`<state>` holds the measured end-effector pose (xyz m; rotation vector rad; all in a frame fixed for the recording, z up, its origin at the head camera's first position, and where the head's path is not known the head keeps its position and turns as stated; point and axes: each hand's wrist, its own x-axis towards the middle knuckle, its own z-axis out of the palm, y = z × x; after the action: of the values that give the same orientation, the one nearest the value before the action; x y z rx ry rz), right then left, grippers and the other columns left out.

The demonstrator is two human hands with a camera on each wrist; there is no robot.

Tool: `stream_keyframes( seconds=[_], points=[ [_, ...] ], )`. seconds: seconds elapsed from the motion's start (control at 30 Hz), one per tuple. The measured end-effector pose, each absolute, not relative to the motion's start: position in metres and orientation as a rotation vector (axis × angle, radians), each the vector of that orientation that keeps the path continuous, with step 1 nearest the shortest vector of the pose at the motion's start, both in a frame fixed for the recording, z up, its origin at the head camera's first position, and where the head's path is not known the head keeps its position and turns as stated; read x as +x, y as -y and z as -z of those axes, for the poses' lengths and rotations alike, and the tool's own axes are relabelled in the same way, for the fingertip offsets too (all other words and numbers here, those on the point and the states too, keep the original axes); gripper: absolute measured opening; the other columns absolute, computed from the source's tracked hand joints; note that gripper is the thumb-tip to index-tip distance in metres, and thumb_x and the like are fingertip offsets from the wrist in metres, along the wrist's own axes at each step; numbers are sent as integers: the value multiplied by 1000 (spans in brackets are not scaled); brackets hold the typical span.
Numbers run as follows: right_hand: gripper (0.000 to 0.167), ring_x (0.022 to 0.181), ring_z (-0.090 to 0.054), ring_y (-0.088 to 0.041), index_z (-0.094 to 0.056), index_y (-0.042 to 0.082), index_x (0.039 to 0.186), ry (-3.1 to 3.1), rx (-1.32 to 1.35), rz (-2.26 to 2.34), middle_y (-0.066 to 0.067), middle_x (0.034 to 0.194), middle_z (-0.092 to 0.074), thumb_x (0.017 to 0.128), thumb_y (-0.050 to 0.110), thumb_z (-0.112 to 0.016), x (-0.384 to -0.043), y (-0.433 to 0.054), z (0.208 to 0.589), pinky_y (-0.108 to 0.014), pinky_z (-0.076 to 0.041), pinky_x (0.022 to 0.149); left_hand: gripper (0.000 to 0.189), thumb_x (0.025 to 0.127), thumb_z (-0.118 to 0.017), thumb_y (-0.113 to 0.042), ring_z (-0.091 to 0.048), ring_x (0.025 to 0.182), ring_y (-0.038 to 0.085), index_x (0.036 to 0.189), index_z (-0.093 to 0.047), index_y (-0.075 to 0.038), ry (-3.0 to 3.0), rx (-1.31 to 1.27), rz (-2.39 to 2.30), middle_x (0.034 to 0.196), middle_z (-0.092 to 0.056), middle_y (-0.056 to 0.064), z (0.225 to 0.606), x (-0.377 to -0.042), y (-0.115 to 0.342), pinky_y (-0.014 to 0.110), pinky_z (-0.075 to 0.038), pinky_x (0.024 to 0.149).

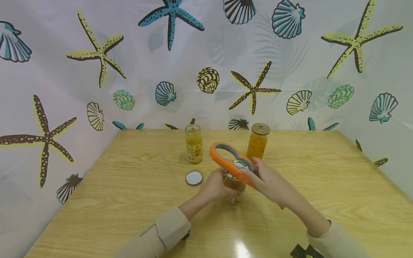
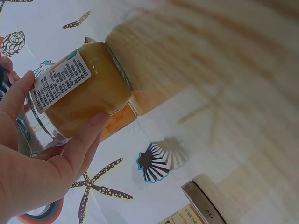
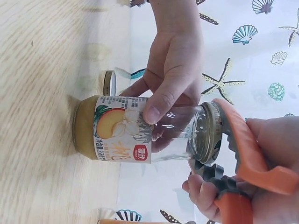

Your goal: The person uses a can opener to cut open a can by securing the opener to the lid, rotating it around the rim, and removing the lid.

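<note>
A glass jar (image 1: 235, 185) with pale yellow contents and a peach label stands upright on the table. My left hand (image 1: 214, 185) grips it, thumb on the label (image 3: 122, 128) and fingers around the back. An orange and grey jar opener (image 1: 226, 163) is in my right hand (image 1: 270, 181), fingers wrapped about its handles. In the right wrist view, the toothed inner edges of the opener lie at either side of the jar's metal lid (image 3: 216, 133). The left wrist view shows the jar's back label (image 2: 63, 81) between my left thumb and fingers.
Behind my left hand stands a lidless jar (image 1: 194, 147) of yellow contents. Its front side has a loose lid (image 1: 194, 177) lying on the table (image 1: 138, 179), white inside up. A jar of orange fruit (image 1: 257, 143) with a gold lid stands behind the opener. Patterned cloth (image 1: 187, 71) hangs beyond.
</note>
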<state>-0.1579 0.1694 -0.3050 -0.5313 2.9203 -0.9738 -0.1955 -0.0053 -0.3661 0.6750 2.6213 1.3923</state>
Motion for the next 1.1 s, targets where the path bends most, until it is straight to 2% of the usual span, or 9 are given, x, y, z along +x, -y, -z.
stream_keyframes(
  seconds=[0.13, 0.23, 0.37, 0.57, 0.67, 0.8, 0.9, 1.1],
  points=[
    [51, 72, -52, -20, -37, -8, 119, -2892, -551, 1042, -17, 98, -56, 95, 38, -38, -158, -171, 307, -32, -44, 60, 65, 65, -81, -20, -46, 113, 20, 121, -49, -10, -2610, 669, -1398, 118, -54, 1, 367, -197, 6, 37, -38, 93],
    [44, 71, -53, -20, -38, -7, 115, -2889, -564, 1080, -20, 99, -57, 96, 33, -38, -159, -171, 311, -32, -44, 60, 65, 65, -81, -21, -47, 113, 21, 120, -50, -10, -2614, 666, -1390, 118, -54, 2, 368, -197, 6, 37, -39, 92],
    [53, 80, -58, -24, -34, -11, 121, -2883, -516, 1102, -24, 104, -57, 95, 35, -40, -159, -173, 312, -35, -48, 66, 65, 65, -81, -23, -46, 113, 22, 120, -50, -10, -2621, 652, -1369, 119, -54, 3, 368, -197, 5, 38, -39, 92],
    [58, 70, -52, -18, -46, -9, 118, -2914, -445, 1037, -9, 85, -57, 93, 43, -41, -160, -173, 310, -30, -44, 60, 65, 66, -80, -25, -46, 114, 23, 121, -50, -10, -2627, 643, -1354, 121, -53, 4, 366, -198, 6, 39, -39, 92],
    [58, 71, -52, -18, -46, -6, 119, -2927, -436, 1011, -9, 88, -58, 92, 45, -41, -160, -174, 309, -30, -43, 60, 65, 65, -80, -25, -46, 114, 24, 121, -50, -9, -2629, 641, -1353, 121, -53, 5, 365, -198, 6, 39, -39, 92],
    [59, 54, -54, -20, -38, 0, 125, -2809, -372, 1067, -11, 78, -54, 91, 48, -40, -159, -174, 310, -31, -45, 48, 65, 65, -81, -25, -46, 114, 23, 120, -50, -10, -2628, 638, -1349, 120, -54, 4, 366, -198, 5, 38, -39, 91],
    [58, 39, -48, -19, -32, 4, 127, -2729, -334, 1101, -10, 67, -48, 91, 49, -40, -158, -175, 311, -31, -43, 38, 65, 65, -81, -25, -46, 114, 23, 120, -50, -10, -2630, 643, -1345, 119, -54, 4, 366, -198, 5, 38, -40, 91],
    [59, 39, -44, -16, -34, 0, 122, -2780, -366, 1064, -8, 64, -47, 91, 50, -39, -159, -174, 312, -29, -39, 36, 64, 66, -80, -23, -47, 113, 19, 121, -50, -12, -2623, 689, -1342, 118, -55, 1, 367, -199, 4, 35, -39, 92]
  ],
)
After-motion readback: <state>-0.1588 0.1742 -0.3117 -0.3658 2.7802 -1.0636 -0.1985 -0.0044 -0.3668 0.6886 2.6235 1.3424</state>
